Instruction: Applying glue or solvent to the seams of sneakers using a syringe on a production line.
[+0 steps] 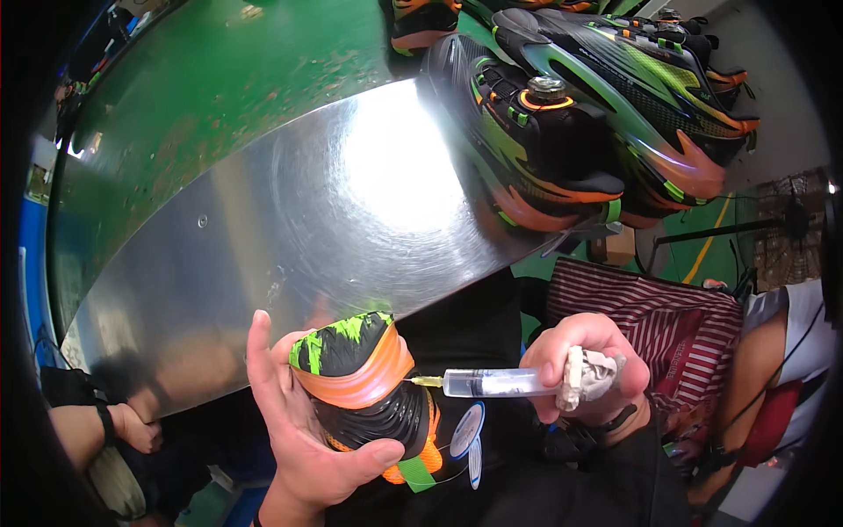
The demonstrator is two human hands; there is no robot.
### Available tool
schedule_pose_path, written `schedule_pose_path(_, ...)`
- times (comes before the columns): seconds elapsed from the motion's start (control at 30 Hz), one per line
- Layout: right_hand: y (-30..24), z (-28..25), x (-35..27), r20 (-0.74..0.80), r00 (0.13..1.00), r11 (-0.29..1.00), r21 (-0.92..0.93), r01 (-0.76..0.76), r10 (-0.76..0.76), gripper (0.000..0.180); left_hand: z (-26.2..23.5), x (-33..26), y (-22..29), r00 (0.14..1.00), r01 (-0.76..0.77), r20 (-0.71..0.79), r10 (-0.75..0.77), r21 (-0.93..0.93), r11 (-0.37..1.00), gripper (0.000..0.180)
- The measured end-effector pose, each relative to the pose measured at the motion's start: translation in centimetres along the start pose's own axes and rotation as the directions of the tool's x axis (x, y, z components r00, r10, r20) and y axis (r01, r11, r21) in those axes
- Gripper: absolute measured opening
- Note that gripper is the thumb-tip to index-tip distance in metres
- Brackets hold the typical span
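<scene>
Black, orange and green sports shoe (pixel 356 369), clear plastic syringe (pixel 496 382) at its side.
By the shiny metal-topped table (pixel 219 290), the left hand (pixel 303 439) has its grip around the shoe; I see the slim yellow tip (pixel 428 381) aimed there, the right hand's grip closed on the syringe's rear.

Syringe (pixel 493 382) partly hidden by the right hand (pixel 590 334)

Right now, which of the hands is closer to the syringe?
Right. The right hand is gripping the back end of the syringe; the left hand is off to its left, holding a shoe.
</scene>
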State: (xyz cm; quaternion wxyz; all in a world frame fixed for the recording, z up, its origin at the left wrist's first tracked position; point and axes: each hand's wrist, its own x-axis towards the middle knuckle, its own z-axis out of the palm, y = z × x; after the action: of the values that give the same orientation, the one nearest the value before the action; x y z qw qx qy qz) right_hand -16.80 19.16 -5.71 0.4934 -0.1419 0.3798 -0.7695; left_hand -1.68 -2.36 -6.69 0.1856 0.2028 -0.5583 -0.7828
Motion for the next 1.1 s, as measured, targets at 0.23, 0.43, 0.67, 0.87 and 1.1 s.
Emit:
schedule_pose_path(0.23, 0.7, -0.4, -0.2, -0.041, 0.999, 1.000, -0.015, 0.021, -0.022, 0.085, 0.1, -0.1, 0.4, 0.999, 0.025, -0.020, -0.025, -0.013, 1.000, 0.132)
schedule_pose_path(0.43, 0.1, 0.1, 0.8, 0.262, 0.949, 0.984, 0.046, 0.170, -0.176, 0.079, -0.1, -0.3, 0.1, 1.000, 0.006, 0.006, -0.006, -0.001, 1.000, 0.131)
schedule_pose_path(0.67, -0.5, 1.8, 2.1, 0.304, 0.943, 0.986, -0.056, 0.158, -0.134, 0.077, -0.5, -0.2, 0.2, 0.997, -0.034, 0.073, 0.033, 0.013, 0.999, 0.129)
schedule_pose_path(0.87, 0.4, 2.3, 3.1, 0.333, 0.936, 0.986, -0.082, 0.146, -0.112, 0.079, -1.6, -0.1, 0.0, 0.994, -0.044, 0.101, 0.039, 0.042, 0.998, 0.130)
schedule_pose_path(1.1, -0.2, 2.6, 3.1, 0.261, 0.965, 0.994, -0.102, 0.047, -0.019, 0.073, -1.0, 0.0, -0.2, 0.995, -0.050, 0.090, 0.046, 0.044, 0.998, 0.129)
